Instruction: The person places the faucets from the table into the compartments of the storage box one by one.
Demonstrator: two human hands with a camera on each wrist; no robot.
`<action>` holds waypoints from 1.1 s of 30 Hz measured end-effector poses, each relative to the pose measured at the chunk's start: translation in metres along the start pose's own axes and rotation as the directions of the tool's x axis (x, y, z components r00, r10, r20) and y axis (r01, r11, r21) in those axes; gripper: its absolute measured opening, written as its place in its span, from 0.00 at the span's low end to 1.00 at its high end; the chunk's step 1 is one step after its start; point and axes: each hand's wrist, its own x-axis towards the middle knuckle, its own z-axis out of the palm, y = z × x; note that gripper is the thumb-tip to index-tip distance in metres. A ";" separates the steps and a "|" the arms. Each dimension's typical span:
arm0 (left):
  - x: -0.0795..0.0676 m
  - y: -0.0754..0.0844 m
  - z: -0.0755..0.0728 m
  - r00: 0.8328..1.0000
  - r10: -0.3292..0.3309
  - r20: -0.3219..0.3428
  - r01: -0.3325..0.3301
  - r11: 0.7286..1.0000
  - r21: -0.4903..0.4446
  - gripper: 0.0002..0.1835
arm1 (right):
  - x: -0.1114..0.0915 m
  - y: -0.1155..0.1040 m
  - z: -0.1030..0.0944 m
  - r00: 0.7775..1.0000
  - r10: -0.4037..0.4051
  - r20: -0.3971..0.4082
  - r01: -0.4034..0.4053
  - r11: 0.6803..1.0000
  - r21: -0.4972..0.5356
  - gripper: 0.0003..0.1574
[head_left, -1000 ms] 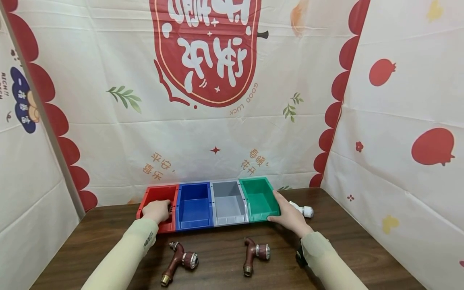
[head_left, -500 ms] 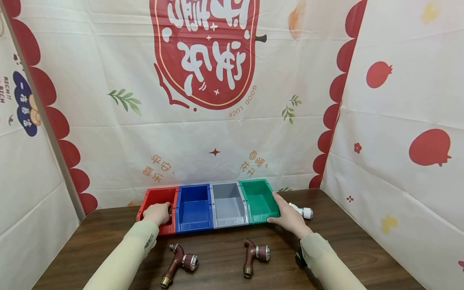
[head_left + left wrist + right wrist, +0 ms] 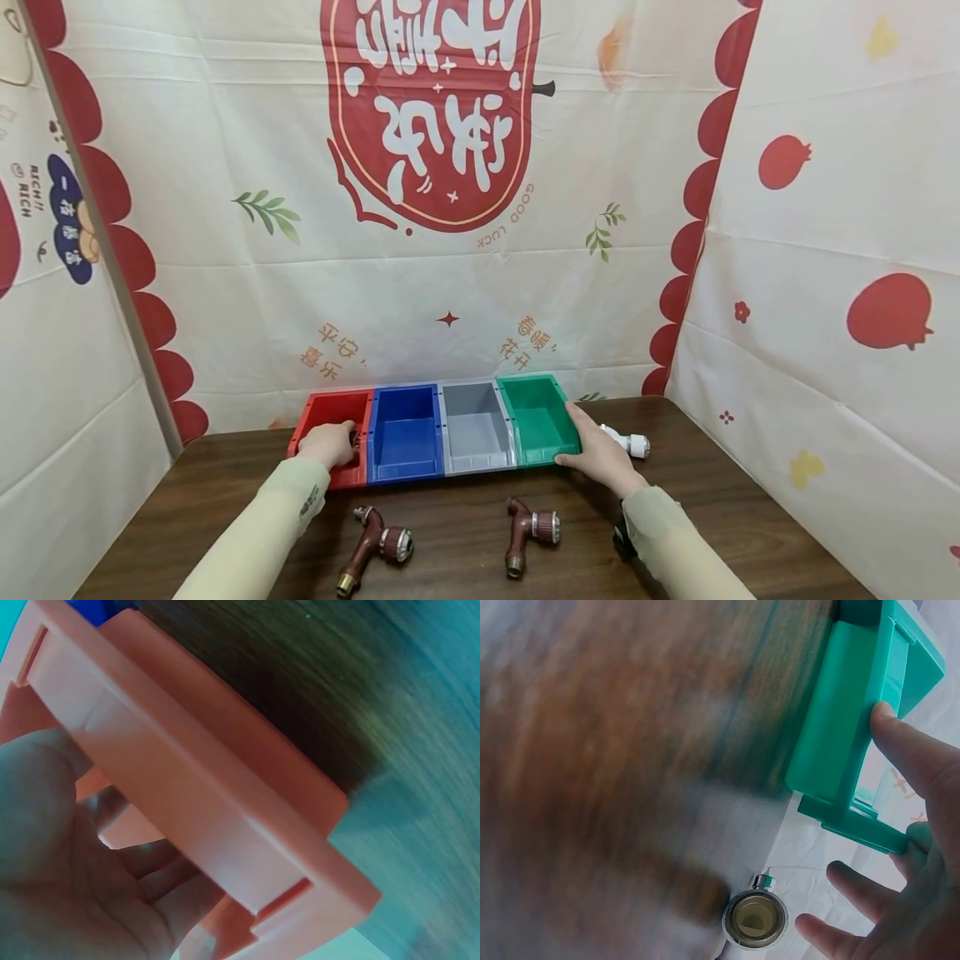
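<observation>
The two hands are well apart, one at each end of a row of four joined bins on the counter. The left hand reaches into the red bin. Its fingers are bent and go down behind the front lip, so the fingertips are partly hidden. A small dark thing shows just beside these fingers, in the red bin; I cannot tell what it is, nor whether the hand is clamped on it.

The right hand is at the outer side of the green bin. It is spread: the thumb lies on the front rim, another finger is at the corner, and two fingers extend apart from the bin.

Between the red and the green bins stand the blue bin and the gray bin, side by side. The floor and the back wall are visible in the blue, gray and green bins.

In front of the row, two brown taps lie on the counter. The left brown tap lies slanted, with its brass end toward the person and its knob to the right. The right brown tap lies straighter, its knob also to the right. A white tap is on the counter beyond the right hand, partly covered by it.
</observation>
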 end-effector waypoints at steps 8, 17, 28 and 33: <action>-0.004 0.000 -0.011 0.998 0.035 -0.053 -0.034 0.999 0.010 0.31 | 0.002 0.000 -0.002 1.000 0.003 0.007 -0.003 1.000 0.000 0.61; -0.010 -0.003 -0.018 0.983 0.109 -0.145 -0.108 0.994 0.017 0.31 | 0.003 0.002 0.000 1.000 -0.007 0.009 0.006 1.000 0.005 0.61; -0.054 0.003 -0.031 0.959 0.191 -0.209 -0.185 0.981 0.047 0.35 | 0.002 0.003 0.001 1.000 0.000 0.019 -0.001 1.000 0.009 0.62; -0.080 0.012 -0.028 0.939 0.260 -0.224 -0.247 0.965 0.082 0.34 | 0.001 0.000 0.000 1.000 -0.006 0.013 0.006 1.000 0.002 0.61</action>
